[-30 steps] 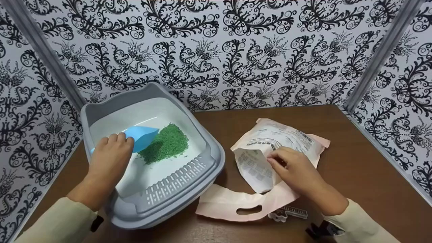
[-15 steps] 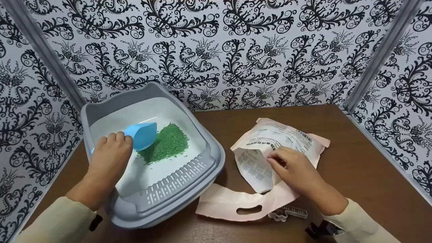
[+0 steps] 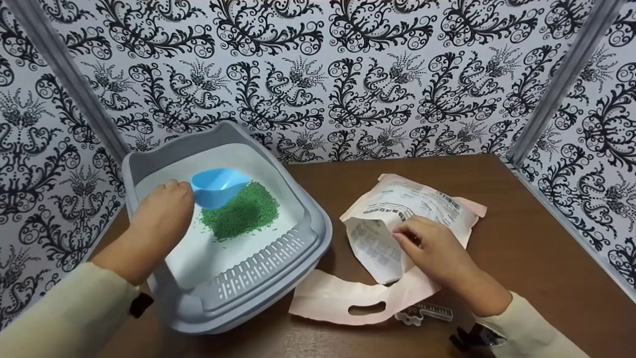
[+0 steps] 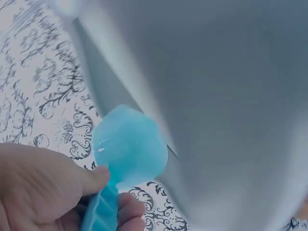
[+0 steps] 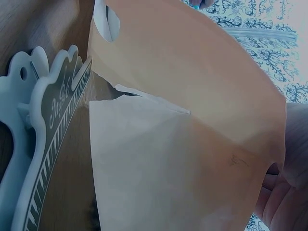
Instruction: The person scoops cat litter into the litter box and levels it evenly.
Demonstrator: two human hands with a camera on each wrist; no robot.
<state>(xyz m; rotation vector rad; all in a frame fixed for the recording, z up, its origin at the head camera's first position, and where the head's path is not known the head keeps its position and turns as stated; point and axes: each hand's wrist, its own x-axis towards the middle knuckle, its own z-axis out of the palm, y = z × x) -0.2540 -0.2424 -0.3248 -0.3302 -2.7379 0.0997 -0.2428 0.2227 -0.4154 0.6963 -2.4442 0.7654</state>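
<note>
Scoop (image 3: 214, 195) above green pellets (image 3: 243, 214), with a bag gripped at right.

At centre-left of the head view, the blue scoop overlaps the upper left edge of the pellet heap inside the grey-rimmed tray (image 3: 208, 320); whether it touches the heap cannot be told. The left hand (image 3: 166, 211) has its thumb and fingers curled around the scoop's handle, as the left wrist view shows. Right of centre, the right hand (image 3: 432, 246) pinches the bag's (image 3: 405, 196) open edge between thumb and fingers, its mouth facing lower left. Below, toward the lower middle, lie a pink strip (image 3: 328, 301) with a handle slot and a clip (image 3: 437, 312) on the brown table (image 3: 516, 223).
</note>
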